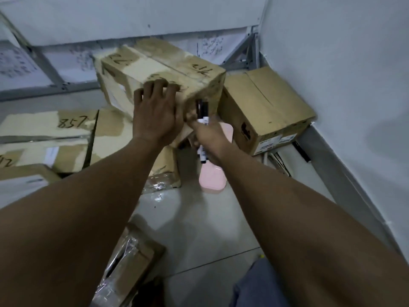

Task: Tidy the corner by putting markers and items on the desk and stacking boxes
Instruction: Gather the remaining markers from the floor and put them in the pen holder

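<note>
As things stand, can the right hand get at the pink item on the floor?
Probably not cleanly. The right hand hovers right over the pink item, nothing between, but its fingers already grip markers, so it has little free grip. The left hand is on the tilted box.

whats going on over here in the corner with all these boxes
A person is tidying a floor corner crowded with cardboard boxes. Their left hand rests on the tilted, taped brown cardboard box, while the right hand grips a bunch of black-and-white markers. A flat pink oblong item lies on the floor below.
</note>
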